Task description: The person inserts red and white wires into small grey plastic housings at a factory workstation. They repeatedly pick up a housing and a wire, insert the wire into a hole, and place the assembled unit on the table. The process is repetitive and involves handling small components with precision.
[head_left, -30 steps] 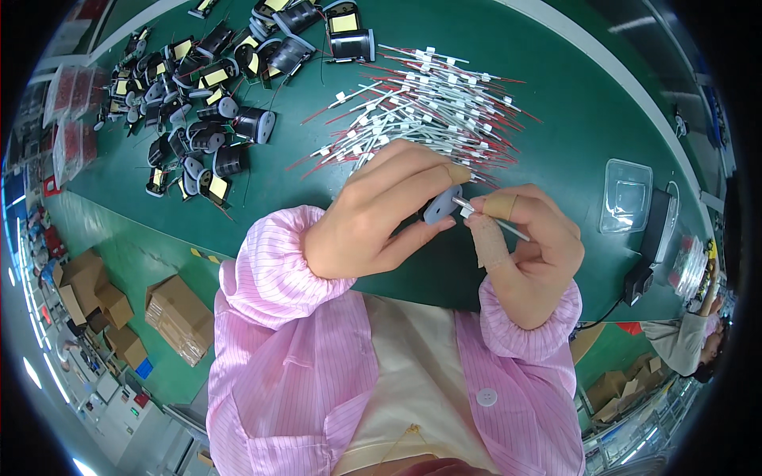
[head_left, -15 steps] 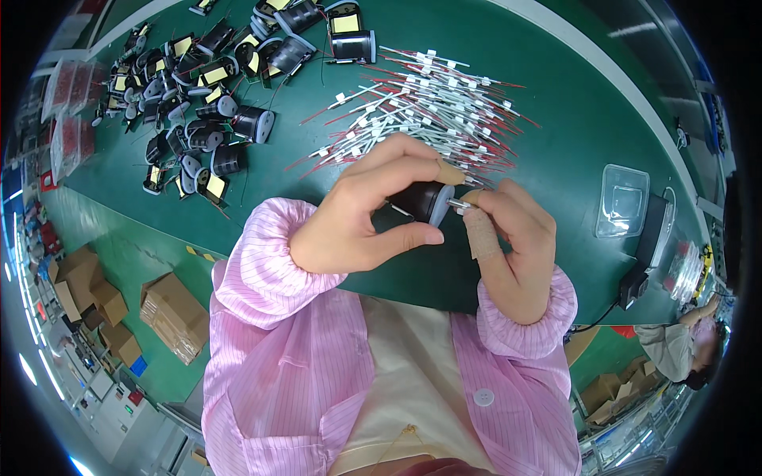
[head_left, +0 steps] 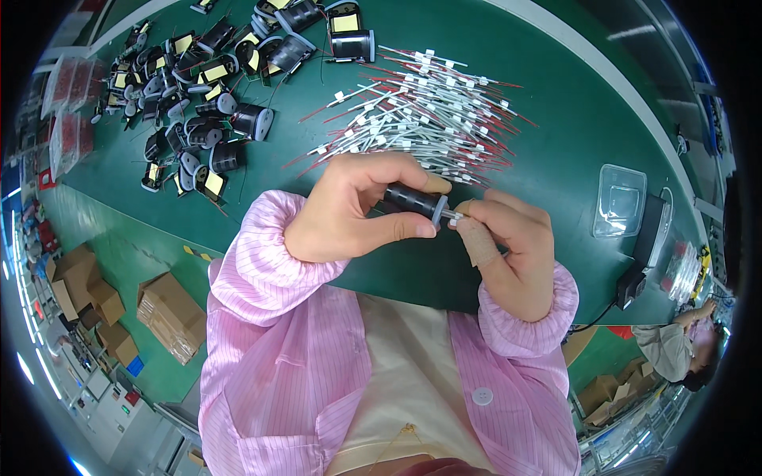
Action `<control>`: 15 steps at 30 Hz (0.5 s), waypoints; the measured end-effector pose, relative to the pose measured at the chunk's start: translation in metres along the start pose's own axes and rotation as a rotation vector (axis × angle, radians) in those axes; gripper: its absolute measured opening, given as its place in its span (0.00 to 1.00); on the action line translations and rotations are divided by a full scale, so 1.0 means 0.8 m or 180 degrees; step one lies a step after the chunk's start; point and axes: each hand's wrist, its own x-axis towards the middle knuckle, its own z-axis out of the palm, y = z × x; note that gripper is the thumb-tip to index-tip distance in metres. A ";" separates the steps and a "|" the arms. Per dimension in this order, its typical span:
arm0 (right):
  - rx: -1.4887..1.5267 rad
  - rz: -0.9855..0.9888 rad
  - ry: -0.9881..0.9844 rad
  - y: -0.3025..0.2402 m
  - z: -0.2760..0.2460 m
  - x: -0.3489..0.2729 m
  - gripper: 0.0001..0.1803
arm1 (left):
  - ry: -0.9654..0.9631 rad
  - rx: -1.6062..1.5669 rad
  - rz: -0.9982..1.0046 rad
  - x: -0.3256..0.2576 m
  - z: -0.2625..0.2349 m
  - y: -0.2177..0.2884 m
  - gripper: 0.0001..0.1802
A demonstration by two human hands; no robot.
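Observation:
My left hand (head_left: pixel 337 222) is closed round a black cylindrical coil (head_left: pixel 413 201) with a grey end flange, thumb below and fingers above. The coil lies roughly sideways, its flanged end toward the right. Against that end, my right hand (head_left: pixel 520 250) pinches a small white-sleeved lead (head_left: pixel 453 216) between thumb and forefinger. Whether the lead is fixed to the coil I cannot tell. Tan tape wraps the right thumb, and a tan covering is on a left fingertip. Just beyond both hands lies a heap of white-sleeved red leads (head_left: pixel 429 111) with small white tags.
Many similar black coils (head_left: pixel 250 121) with yellow labels and thin wires lie at the far left of the green table (head_left: pixel 548 182). A clear plastic tray (head_left: pixel 621 202) and a black device (head_left: pixel 651 230) stand at the right. Cardboard boxes (head_left: pixel 171 316) sit on the floor.
The coil has shifted slightly left and tilted, so its grey flange now shows more edge-on. My left hand turned with it. The right fingers moved slightly down and left, still on the lead.

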 end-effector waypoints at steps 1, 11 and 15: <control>-0.0082 -0.0080 -0.0018 0.000 0.000 0.000 0.02 | -0.0044 0.0135 0.0114 0.001 -0.001 -0.001 0.20; -0.1183 -0.0505 0.0591 0.001 0.025 -0.004 0.06 | 0.0101 0.0837 0.0813 0.005 0.002 -0.014 0.20; -0.1380 -0.0453 0.0663 0.005 0.028 -0.004 0.05 | 0.0278 0.1408 0.0712 0.005 0.010 -0.008 0.20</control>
